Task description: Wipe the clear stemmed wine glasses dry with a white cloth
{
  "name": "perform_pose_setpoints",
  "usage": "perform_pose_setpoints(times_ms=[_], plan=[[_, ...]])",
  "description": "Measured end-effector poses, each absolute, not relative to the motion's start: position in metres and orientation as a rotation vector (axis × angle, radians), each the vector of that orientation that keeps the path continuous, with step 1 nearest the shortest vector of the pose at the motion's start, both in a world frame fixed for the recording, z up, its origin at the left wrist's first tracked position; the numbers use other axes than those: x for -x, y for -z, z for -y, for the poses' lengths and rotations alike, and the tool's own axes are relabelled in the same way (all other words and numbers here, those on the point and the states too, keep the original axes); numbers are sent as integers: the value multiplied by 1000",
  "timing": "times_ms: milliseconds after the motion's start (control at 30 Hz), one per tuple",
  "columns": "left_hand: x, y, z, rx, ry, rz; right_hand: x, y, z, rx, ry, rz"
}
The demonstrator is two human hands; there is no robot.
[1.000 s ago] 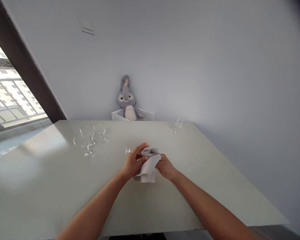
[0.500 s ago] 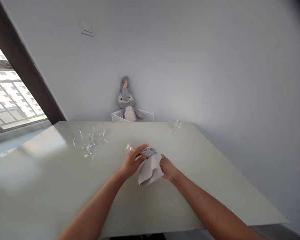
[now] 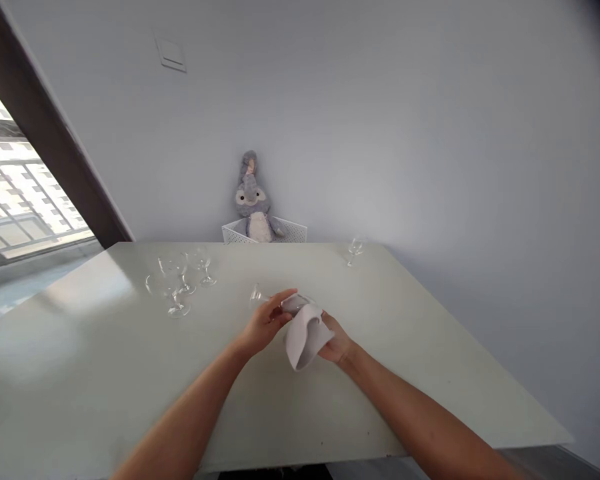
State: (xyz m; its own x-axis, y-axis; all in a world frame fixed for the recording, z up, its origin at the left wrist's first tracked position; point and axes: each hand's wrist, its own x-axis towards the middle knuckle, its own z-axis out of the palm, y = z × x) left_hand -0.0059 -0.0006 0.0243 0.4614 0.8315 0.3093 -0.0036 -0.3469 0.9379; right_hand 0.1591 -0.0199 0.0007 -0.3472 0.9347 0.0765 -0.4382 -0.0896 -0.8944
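Note:
A stemmed glass lies sideways between my hands, its clear foot sticking out to the left. My left hand is closed round the glass near the stem and bowl. A pale grey-white cloth covers part of the bowl and hangs down in a loose fold. My right hand grips the cloth at the bowl's right side, its fingers partly hidden behind the fabric.
Three stemmed glasses stand upright on the pale table at the left. Another glass stands near the back right. Behind the table, a grey plush toy sits in a white basket against the wall.
The hanging part of the cloth has twisted and shifted slightly right, opening its fold. My right hand has turned and moved a little, while my left hand keeps its hold.

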Motion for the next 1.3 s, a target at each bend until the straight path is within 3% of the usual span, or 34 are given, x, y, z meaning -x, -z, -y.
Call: perform_pose_setpoints(times_ms=[100, 267, 467, 800, 1300], plan=[[6, -23, -1, -1736, -1022, -875, -155, -3, 28, 794, -1394, 1427], [6, -17, -2, -1925, -951, -1039, -165, -10, 29, 1103, -545, 2098], [16, -22, -6, -2664, -946, -1385, -185, -8, 12, 1283, -9, 2455], [28, -20, -19, -2990, -660, -1167, -191, -12, 6, 1129, 176, 2583], [25, -18, -16, -2707, -712, -1701, -208, -10, -2, 1267, 377, 2242]])
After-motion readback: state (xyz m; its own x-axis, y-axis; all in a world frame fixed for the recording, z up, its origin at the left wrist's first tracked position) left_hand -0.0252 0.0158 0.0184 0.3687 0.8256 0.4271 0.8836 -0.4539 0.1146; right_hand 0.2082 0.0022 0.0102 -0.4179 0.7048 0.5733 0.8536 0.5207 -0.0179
